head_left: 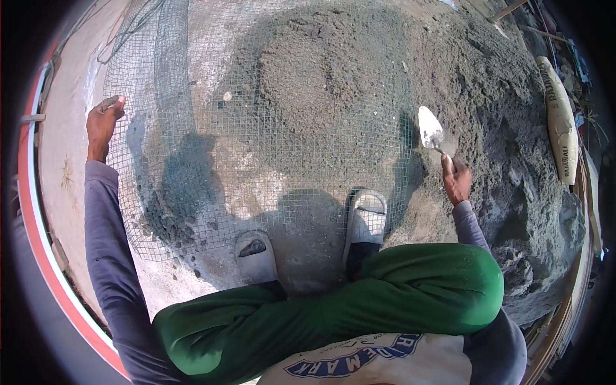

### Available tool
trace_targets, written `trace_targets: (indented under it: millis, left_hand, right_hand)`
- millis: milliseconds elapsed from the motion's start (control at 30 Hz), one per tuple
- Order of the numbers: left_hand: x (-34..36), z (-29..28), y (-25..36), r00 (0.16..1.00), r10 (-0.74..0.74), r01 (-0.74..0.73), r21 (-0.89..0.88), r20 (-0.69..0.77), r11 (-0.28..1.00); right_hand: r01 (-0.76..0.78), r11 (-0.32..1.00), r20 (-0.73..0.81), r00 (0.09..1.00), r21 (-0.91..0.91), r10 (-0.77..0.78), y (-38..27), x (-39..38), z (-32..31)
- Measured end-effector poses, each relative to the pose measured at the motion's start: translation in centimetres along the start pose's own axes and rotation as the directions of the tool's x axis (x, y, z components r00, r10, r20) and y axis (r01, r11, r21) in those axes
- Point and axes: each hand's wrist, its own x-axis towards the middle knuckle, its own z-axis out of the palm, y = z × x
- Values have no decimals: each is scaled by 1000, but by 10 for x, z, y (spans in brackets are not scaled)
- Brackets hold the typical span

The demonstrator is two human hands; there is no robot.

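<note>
My left hand [104, 128] is closed at the left edge of a green-grey wire mesh [247, 151], gripping that edge. The mesh spreads in front of my feet, with a mound of grey sand [314, 70] showing at its far part. Dark lumps [170, 215] lie by its near left corner. In my right hand [456, 181] is a trowel [432, 130], held by the handle. Its pale pointed blade is smeared with grey and points away from me, just right of the mesh's right edge.
A large grey sand heap [494, 122] rises on the right. Beyond it lie a pale printed sack [559, 122] and long wooden boards [574, 269]. My sandalled feet [256, 256] stand at the mesh's near edge. A red and white edge [48, 269] curves along the left.
</note>
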Motion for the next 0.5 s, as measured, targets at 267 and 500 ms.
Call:
trace_targets:
  millis: [267, 500]
  left_hand:
    - [0, -3, 9, 1000, -14, 14, 15, -3, 1000]
    - [-2, -13, 9, 1000, 11, -10, -38, 18, 999]
  right_hand:
    - [743, 656, 0, 662, -131, -750, -161, 72, -1]
    - [253, 965, -41, 966, -62, -256, -171, 91, 16]
